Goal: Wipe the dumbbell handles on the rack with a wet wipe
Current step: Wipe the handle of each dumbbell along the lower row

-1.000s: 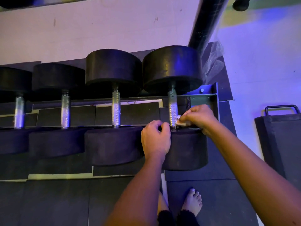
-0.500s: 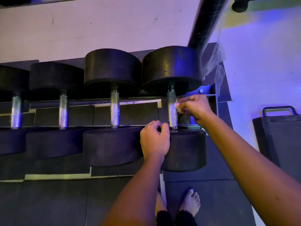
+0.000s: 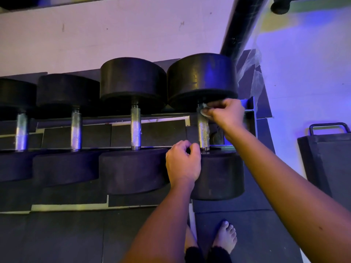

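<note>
Several black dumbbells with silver knurled handles lie side by side on a low rack (image 3: 248, 105). My right hand (image 3: 227, 114) pinches a small white wet wipe (image 3: 204, 111) against the far end of the rightmost dumbbell's handle (image 3: 203, 131), just under its far weight head (image 3: 202, 80). My left hand (image 3: 182, 164) has its fingers curled over the top edge of that dumbbell's near weight head (image 3: 220, 175). The neighbouring handle (image 3: 135, 130) and two more handles to the left stand bare.
A dark post (image 3: 239, 23) rises behind the rack's right end, with crumpled clear plastic (image 3: 250, 69) beside it. A dark box with a metal handle (image 3: 328, 160) stands on the floor at right. My bare feet (image 3: 226, 236) stand on black floor mats (image 3: 57, 234).
My right hand has slid the wipe along the rightmost handle from its near end up to its far end. My left hand has stayed on the near weight head.
</note>
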